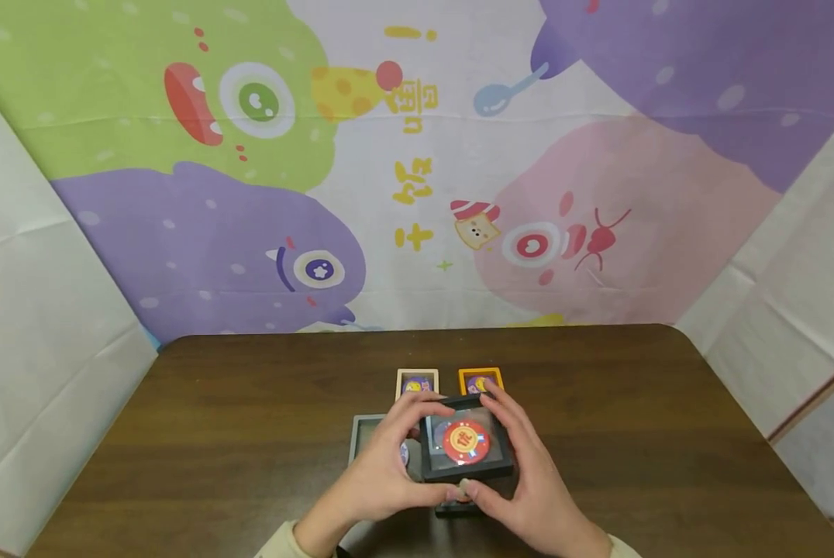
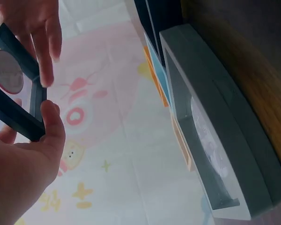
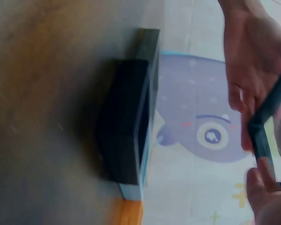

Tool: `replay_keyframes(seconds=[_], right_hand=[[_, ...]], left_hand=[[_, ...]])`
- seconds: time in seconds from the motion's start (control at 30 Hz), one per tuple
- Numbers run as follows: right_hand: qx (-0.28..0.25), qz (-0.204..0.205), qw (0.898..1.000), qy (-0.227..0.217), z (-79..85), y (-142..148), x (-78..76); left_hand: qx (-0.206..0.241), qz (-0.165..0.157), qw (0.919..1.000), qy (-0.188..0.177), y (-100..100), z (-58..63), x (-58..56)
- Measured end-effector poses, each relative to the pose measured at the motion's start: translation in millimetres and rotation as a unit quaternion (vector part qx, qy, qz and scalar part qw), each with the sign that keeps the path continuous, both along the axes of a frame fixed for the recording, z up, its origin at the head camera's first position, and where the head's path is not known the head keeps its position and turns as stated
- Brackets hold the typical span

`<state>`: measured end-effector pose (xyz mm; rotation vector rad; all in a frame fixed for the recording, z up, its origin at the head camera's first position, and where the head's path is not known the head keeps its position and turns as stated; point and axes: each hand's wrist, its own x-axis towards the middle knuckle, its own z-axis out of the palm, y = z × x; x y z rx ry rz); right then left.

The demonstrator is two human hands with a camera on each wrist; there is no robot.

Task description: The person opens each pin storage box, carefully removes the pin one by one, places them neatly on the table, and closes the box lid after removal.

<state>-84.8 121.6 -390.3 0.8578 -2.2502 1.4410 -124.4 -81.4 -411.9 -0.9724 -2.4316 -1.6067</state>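
Note:
Both hands hold a square black display frame [image 1: 470, 471] up above the boxes on the table. A red poker chip [image 1: 466, 442] with yellow centre shows in its clear window. My left hand [image 1: 385, 474] grips the left side, thumb on the near edge and fingers on the far edge. Opposite it, my right hand [image 1: 534, 477] grips the right side the same way, the two thumb tips nearly meeting. In the left wrist view the frame [image 2: 19, 51] is seen from below, with the chip's pale underside in the window. Beneath it stands a second black box [image 3: 124, 122], mostly hidden from above.
A grey box [image 1: 356, 442] with a round piece inside sits left of the black one. Behind are a small cream box [image 1: 417, 373] and an orange box [image 1: 480, 372], each with a purple disc. A light blue box [image 3: 132, 191] shows from the side. Printed cloth [image 1: 417, 294] backs the table.

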Motion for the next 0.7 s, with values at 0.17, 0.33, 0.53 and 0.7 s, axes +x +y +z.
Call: replay_keyframes(seconds=[0.17, 0.33, 0.53, 0.7], right_hand=[[-0.050, -0.002, 0.999, 0.007, -7.5, -4.9, 2.2], [-0.090, 0.025, 0.995, -0.036, -17.3, -5.0, 1.5], [-0.122, 0.046, 0.987, -0.096, -37.1, -0.6, -6.0], [-0.123, 0.033, 0.984, -0.123, -45.6, 2.0, -10.0]], left_hand=[[-0.005, -0.009, 0.9999, 0.003, -0.8, 1.7, 0.5], [-0.033, -0.015, 0.9989, 0.029, -3.8, 5.4, 1.1], [-0.053, -0.021, 0.9977, 0.036, -6.2, 8.2, 2.6], [-0.056, -0.015, 0.9974, 0.042, -5.9, 7.8, 3.6]])
